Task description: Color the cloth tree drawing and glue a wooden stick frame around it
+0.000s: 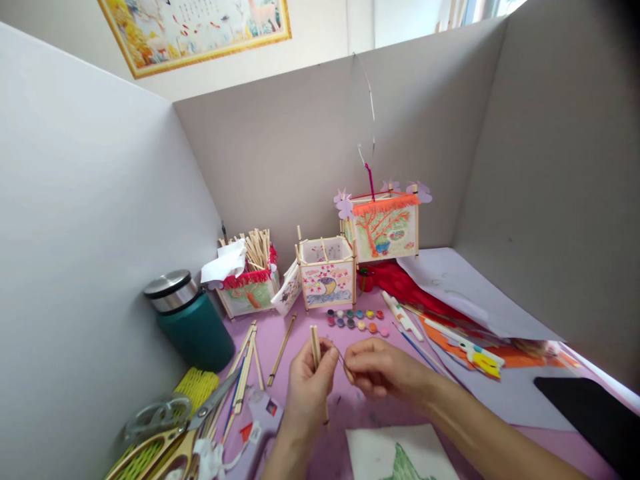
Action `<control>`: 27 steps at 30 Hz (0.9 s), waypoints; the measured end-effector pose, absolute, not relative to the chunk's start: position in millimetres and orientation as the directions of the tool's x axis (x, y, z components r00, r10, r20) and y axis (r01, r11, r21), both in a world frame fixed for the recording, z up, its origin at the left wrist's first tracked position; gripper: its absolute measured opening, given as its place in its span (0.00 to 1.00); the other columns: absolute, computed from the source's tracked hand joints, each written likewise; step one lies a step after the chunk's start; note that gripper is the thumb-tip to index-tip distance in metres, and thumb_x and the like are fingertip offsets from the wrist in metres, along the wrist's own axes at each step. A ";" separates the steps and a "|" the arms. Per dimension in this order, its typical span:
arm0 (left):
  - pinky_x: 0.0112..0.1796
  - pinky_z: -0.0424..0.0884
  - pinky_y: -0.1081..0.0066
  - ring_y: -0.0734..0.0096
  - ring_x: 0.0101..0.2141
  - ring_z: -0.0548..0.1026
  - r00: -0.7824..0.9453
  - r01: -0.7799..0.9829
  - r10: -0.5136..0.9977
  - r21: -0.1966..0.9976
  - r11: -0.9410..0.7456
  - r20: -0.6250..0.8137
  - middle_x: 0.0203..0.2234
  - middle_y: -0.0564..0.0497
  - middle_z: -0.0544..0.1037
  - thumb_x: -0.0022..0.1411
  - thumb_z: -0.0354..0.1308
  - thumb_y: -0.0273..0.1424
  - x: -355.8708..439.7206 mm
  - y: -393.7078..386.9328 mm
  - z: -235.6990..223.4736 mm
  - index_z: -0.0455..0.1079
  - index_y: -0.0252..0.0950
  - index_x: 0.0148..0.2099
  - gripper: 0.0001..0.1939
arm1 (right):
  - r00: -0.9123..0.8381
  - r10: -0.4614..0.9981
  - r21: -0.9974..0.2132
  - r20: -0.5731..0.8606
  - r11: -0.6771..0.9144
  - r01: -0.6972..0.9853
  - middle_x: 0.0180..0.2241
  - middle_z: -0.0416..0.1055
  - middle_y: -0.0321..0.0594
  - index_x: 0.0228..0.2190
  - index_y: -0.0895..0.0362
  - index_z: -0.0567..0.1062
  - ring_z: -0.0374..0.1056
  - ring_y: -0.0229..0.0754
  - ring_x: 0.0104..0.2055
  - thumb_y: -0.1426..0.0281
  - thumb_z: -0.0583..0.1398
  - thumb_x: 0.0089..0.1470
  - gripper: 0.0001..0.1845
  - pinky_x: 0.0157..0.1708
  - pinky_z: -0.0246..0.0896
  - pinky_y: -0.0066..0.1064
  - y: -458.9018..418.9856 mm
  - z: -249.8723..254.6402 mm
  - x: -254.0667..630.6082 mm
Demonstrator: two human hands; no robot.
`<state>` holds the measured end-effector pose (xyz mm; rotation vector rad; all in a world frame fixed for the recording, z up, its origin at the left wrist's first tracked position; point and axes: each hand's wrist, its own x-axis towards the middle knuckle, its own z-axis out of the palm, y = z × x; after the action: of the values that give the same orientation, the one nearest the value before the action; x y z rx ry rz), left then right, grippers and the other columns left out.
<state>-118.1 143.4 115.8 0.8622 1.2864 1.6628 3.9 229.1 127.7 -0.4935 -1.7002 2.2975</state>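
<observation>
My left hand (pixel 307 383) is closed around a pair of thin wooden sticks (pixel 315 343), held upright over the purple table (pixel 310 327). My right hand (pixel 377 367) is pinched on a thin thread or wire (pixel 342 360) that runs across to the sticks. Both hands are close together, just in front of a strip of small paint pots (pixel 357 320). A painted sheet of paper (pixel 400 453) with a green shape lies below my hands.
Paper lanterns stand at the back: a hanging one (pixel 385 227), an open one (pixel 327 270) and one full of sticks (pixel 247 280). A teal flask (pixel 193 323), scissors (pixel 170 433), loose sticks (pixel 247 363), brushes and coloured papers (pixel 470 333) lie around. Grey partition walls enclose the desk.
</observation>
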 end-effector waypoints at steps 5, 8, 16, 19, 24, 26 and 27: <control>0.19 0.49 0.78 0.84 0.17 0.53 -0.353 -0.146 0.933 0.980 -0.132 0.073 0.16 0.60 0.58 0.51 0.61 0.42 -117.8 138.2 113.5 0.62 0.34 0.31 0.16 | -0.939 0.338 -0.995 -0.058 0.059 0.083 0.12 0.55 0.27 0.22 0.61 0.77 0.47 0.28 0.15 0.71 0.58 0.47 0.09 0.16 0.40 0.23 227.8 132.0 10.2; 0.21 0.54 0.78 0.83 0.19 0.58 -0.316 -0.158 0.943 0.974 -0.163 0.107 0.19 0.57 0.62 0.51 0.61 0.41 -116.1 136.8 111.5 0.63 0.34 0.31 0.16 | -0.955 0.297 -0.995 -0.004 0.089 0.032 0.13 0.56 0.28 0.27 0.60 0.80 0.49 0.29 0.16 0.68 0.59 0.49 0.10 0.17 0.42 0.22 226.2 135.8 15.7; 0.17 0.43 0.78 0.85 0.16 0.47 -0.159 -0.179 0.987 0.984 -0.017 -0.012 0.19 0.60 0.56 0.61 0.47 0.46 -118.5 137.5 120.1 0.63 0.37 0.42 0.18 | -0.792 0.576 -0.910 0.202 0.410 0.067 0.16 0.62 0.33 0.21 0.58 0.78 0.56 0.32 0.20 0.64 0.60 0.51 0.13 0.20 0.50 0.24 238.5 161.9 30.4; 0.17 0.43 0.77 0.83 0.16 0.48 -0.173 -0.069 0.985 0.998 0.005 -0.017 0.19 0.59 0.56 0.62 0.44 0.46 -115.9 137.1 122.0 0.65 0.36 0.42 0.19 | -0.685 0.617 -0.788 0.387 0.608 0.102 0.25 0.69 0.36 0.25 0.54 0.78 0.62 0.36 0.27 0.63 0.63 0.47 0.08 0.27 0.57 0.27 244.0 167.0 36.5; 0.20 0.49 0.76 0.80 0.19 0.53 -0.197 0.189 0.979 0.982 -0.018 0.056 0.19 0.58 0.58 0.64 0.45 0.42 -113.2 137.0 118.2 0.66 0.36 0.35 0.16 | -0.720 0.518 -0.610 0.463 0.775 0.165 0.39 0.69 0.38 0.35 0.51 0.77 0.65 0.39 0.33 0.62 0.65 0.46 0.11 0.34 0.59 0.31 244.4 165.7 39.9; 0.23 0.52 0.76 0.79 0.20 0.56 -0.182 0.274 0.977 0.960 -0.062 0.115 0.19 0.57 0.60 0.64 0.44 0.41 -112.5 136.8 117.5 0.64 0.36 0.31 0.17 | -0.759 0.487 -0.566 0.432 0.801 0.192 0.40 0.69 0.38 0.34 0.52 0.76 0.65 0.40 0.35 0.61 0.65 0.46 0.12 0.36 0.59 0.31 242.7 165.6 39.8; 0.24 0.53 0.76 0.79 0.21 0.58 -0.169 0.313 0.976 0.946 -0.080 0.139 0.19 0.57 0.61 0.64 0.44 0.40 -112.0 136.6 117.6 0.64 0.36 0.30 0.16 | -0.773 0.483 -0.552 0.413 0.807 0.210 0.40 0.68 0.38 0.34 0.52 0.75 0.65 0.41 0.36 0.61 0.65 0.45 0.13 0.36 0.59 0.32 241.9 165.8 39.9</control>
<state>-112.0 136.6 117.6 1.4283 1.5307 1.2743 39.9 241.9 165.8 -0.5110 -2.4391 0.6577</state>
